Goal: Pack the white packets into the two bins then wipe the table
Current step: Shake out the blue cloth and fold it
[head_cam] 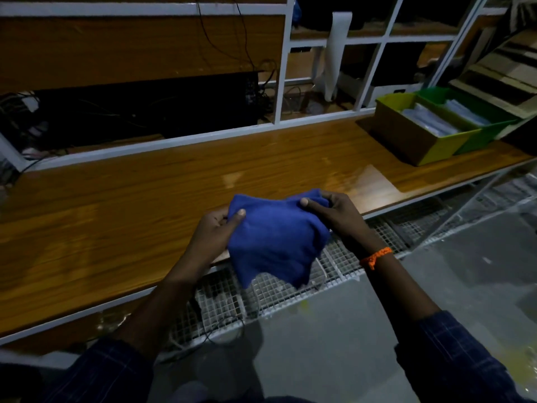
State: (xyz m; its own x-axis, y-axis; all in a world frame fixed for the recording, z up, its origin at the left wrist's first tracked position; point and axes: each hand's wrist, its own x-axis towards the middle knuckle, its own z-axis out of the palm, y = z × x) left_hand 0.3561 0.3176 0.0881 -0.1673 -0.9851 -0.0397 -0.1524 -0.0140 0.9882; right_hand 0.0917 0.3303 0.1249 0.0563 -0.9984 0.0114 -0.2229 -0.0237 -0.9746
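Note:
A blue cloth (276,239) hangs crumpled over the front edge of the wooden table (122,216). My left hand (216,228) pinches its left side with the thumb on top. My right hand (334,210) grips its upper right corner. At the table's far right stand two bins side by side: a yellow-green bin (441,152) and a darker green bin (482,138). Both hold white packets (430,120), stacked inside.
A white metal frame (282,68) with shelves rises behind the table. A black box and tangled cables (145,109) lie behind it at the left. Below the table's front edge runs a white wire grid (343,257) over a grey floor.

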